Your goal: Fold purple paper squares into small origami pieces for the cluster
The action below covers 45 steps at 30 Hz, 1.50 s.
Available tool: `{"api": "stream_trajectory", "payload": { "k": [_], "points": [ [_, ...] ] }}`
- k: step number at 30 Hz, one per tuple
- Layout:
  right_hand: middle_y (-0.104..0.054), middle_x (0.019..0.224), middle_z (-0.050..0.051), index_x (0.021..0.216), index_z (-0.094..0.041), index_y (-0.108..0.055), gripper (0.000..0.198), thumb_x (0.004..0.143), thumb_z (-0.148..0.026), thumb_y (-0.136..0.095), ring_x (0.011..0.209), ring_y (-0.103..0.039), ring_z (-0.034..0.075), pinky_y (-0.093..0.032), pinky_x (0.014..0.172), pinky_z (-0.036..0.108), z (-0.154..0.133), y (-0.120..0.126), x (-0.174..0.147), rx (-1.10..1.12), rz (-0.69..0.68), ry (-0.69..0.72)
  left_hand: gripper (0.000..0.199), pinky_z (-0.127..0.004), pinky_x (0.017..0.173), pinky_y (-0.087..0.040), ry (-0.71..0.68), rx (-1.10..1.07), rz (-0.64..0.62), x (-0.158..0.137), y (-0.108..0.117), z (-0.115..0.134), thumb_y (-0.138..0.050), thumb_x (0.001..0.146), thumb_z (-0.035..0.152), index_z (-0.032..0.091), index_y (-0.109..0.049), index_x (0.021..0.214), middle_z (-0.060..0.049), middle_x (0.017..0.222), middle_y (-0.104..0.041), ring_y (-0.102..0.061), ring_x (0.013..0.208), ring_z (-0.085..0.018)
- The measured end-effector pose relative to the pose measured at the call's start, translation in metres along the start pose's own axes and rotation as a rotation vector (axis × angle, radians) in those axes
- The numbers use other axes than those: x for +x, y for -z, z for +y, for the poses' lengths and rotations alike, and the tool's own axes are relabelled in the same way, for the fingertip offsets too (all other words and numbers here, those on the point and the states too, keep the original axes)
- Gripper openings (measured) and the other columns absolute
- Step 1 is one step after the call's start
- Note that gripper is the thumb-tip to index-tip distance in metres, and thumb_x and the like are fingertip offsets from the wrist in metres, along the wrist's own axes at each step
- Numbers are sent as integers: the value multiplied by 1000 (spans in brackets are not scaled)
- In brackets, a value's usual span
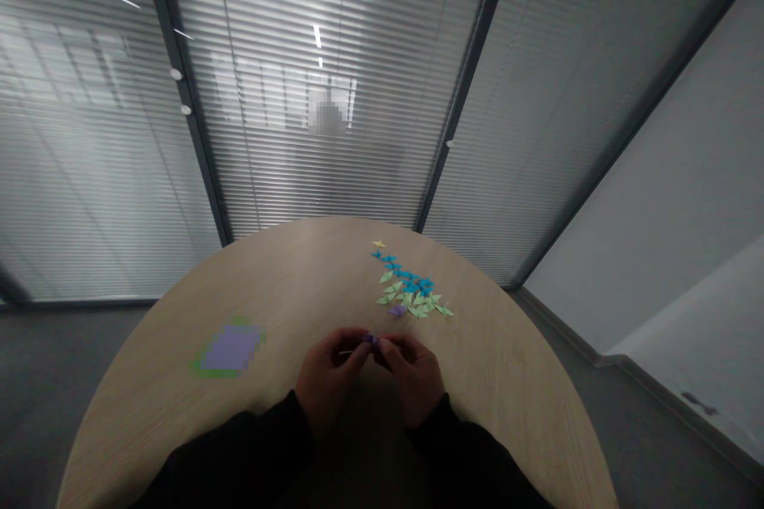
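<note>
Near the front of the round wooden table, my left hand and my right hand meet fingertip to fingertip. Both pinch a small piece of folded purple paper, mostly covered by my fingers. Just beyond my hands lies a single purple folded-paper figure, crane-like in shape. Behind it and to its right spread several pale green paper figures, with several blue ones trailing away towards the far edge. A yellow one sits at the far end of the trail.
On the left of the table lies a blurred purple patch with a green border, perhaps a stack of paper. Glass panels with blinds stand beyond the table's far edge. A pale wall rises on the right.
</note>
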State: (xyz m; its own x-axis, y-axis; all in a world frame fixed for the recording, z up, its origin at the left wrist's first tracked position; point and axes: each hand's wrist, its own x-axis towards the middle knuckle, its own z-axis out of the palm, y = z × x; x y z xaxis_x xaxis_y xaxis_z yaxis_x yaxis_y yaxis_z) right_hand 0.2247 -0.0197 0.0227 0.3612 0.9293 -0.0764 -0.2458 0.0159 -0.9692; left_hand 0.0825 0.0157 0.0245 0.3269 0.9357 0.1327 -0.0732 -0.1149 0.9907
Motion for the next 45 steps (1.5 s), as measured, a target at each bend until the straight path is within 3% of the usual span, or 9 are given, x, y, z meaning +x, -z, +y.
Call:
{"api": "stream_trajectory", "payload": {
  "k": [5, 12, 18, 21, 28, 34, 38, 45],
  "points": [
    [-73, 76, 7, 76, -17, -71, 24, 72, -40, -72, 74, -68, 22, -55, 71, 35, -3, -6, -8, -231, 21, 243, 29, -36, 85, -54, 37, -96, 25, 2, 1, -3, -76, 74, 36, 16, -71, 94, -8, 91, -77, -71, 88, -23],
    [-72, 81, 7, 77, -19, -67, 17, 76, -36, -66, 74, -69, 21, -57, 69, 33, -1, -7, -9, -268, -12, 359, 28, -34, 83, -53, 66, -186, 23, 5, 2, -7, -79, 71, 35, 16, -72, 89, -7, 87, -77, -70, 85, -22],
    [-72, 78, 8, 80, -17, -65, 31, 71, -45, -73, 75, -70, 24, -57, 71, 36, -5, -10, -11, -314, 8, 251, 24, -33, 80, -53, 69, -161, 53, 3, 1, -4, -79, 70, 34, 16, -72, 84, -6, 84, -76, -70, 81, -21],
    [-72, 74, 9, 78, -16, -68, 36, 76, -52, -69, 73, -69, 24, -55, 70, 35, -6, -10, -11, -372, -20, 220, 25, -32, 77, -54, 72, -210, 79, 2, 0, -1, -78, 71, 36, 16, -71, 83, -4, 79, -74, -69, 77, -20],
    [-72, 74, 7, 79, -18, -68, 34, 76, -52, -71, 69, -68, 22, -55, 65, 33, -2, -9, -10, -297, -49, 244, 28, -34, 77, -57, 59, -259, 93, 2, -1, -2, -76, 72, 39, 15, -68, 83, -4, 76, -73, -69, 76, -19],
    [-72, 78, 9, 79, -17, -70, 34, 77, -51, -70, 75, -69, 25, -55, 68, 36, -3, -10, -12, -360, -60, 231, 23, -33, 74, -56, 8, -135, 91, 3, 1, -4, -74, 75, 36, 16, -68, 83, -4, 79, -73, -70, 77, -20],
    [-72, 78, 9, 79, -17, -68, 34, 81, -51, -65, 76, -69, 25, -55, 68, 37, -3, -10, -10, -393, -105, 244, 24, -34, 75, -57, 24, -184, 76, 2, -1, -4, -72, 77, 38, 16, -67, 85, -4, 79, -73, -70, 78, -21],
    [-70, 83, 7, 92, -18, -68, 37, 75, -51, -72, 73, -67, 23, -55, 61, 33, -2, -7, -5, -349, -13, 267, 35, -36, 83, -54, 56, -278, 34, 2, -1, -3, -79, 70, 39, 16, -66, 94, -5, 87, -73, -69, 86, -21]
  ]
}}
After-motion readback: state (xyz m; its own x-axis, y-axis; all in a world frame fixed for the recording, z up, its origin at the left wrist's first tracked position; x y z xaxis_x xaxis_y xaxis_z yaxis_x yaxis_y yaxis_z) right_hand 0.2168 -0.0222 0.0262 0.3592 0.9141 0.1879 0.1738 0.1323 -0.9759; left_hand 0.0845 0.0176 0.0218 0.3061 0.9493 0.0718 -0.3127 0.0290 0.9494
